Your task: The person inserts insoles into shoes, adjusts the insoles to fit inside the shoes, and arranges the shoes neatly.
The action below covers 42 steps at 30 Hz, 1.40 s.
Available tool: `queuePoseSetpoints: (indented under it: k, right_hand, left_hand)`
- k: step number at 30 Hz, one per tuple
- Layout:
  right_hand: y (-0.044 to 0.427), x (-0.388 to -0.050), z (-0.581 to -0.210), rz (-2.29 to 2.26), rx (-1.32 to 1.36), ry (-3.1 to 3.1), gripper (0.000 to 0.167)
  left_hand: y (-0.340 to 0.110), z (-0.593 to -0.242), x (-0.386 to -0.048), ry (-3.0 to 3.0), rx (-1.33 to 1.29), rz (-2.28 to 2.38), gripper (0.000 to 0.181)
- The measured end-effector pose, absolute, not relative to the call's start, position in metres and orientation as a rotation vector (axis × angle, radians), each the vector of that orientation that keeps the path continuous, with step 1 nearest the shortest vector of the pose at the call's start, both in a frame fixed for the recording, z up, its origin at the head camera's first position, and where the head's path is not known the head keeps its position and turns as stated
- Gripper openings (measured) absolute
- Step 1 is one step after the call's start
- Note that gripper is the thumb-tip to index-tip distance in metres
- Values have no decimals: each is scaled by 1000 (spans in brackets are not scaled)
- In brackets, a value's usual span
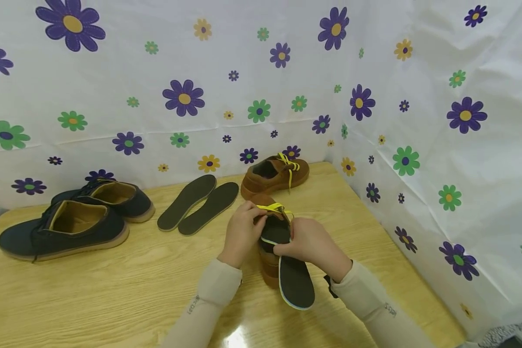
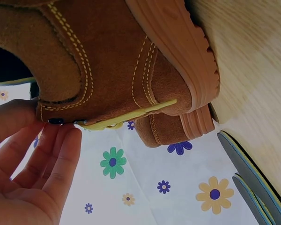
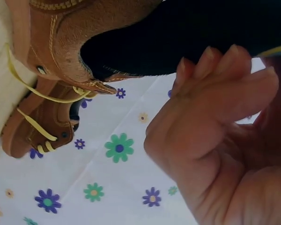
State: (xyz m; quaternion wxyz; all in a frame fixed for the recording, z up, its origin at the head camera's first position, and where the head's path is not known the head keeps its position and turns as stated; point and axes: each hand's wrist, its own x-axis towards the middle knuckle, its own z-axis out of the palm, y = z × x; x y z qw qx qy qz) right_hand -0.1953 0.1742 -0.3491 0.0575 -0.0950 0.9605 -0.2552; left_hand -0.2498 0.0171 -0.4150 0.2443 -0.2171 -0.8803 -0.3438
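Observation:
A brown suede shoe (image 1: 268, 271) with yellow laces (image 1: 273, 207) stands on the table, its heel toward me. My left hand (image 1: 239, 233) pinches the edge of the shoe's opening by the lace eyelets, thumb and fingers on either side in the left wrist view. My right hand (image 1: 316, 244) grips a dark insole (image 1: 297, 285) with a pale edge. The insole's front part lies inside the shoe's opening, while its heel end sticks out over the back, tilted toward me. In the right wrist view the fingers curl against the insole (image 3: 206, 33); its toe end is hidden inside the shoe.
The matching brown shoe (image 1: 278, 176) stands behind, near the flowered cloth (image 1: 226, 58). Two dark insoles (image 1: 188, 200) lie side by side left of it. A pair of dark navy shoes (image 1: 82, 232) sits at the table's left. Cloth also borders the right side.

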Motion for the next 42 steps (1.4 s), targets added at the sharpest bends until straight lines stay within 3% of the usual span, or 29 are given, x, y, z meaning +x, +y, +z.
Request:
queuePoseSetpoints:
  k: [4,18,25,42]
  right_hand:
    - [164,-202,-351,-684,-256,2969,30]
    - [151,-215,-360,-616,-166,3113,40]
    - [143,-219,-366,-535,-235,3237,24]
    - [132,-221,-371,-388,-78,3233,28]
  left_hand:
    - [16,-415,-250,-2398,-594,-945,10]
    - [15,-416,-249,-2393,-591,-983,8]
    - [14,-417,-249,-2396,-602,-1000,10]
    - [14,-417,-248,-2395,-612,-998,9]
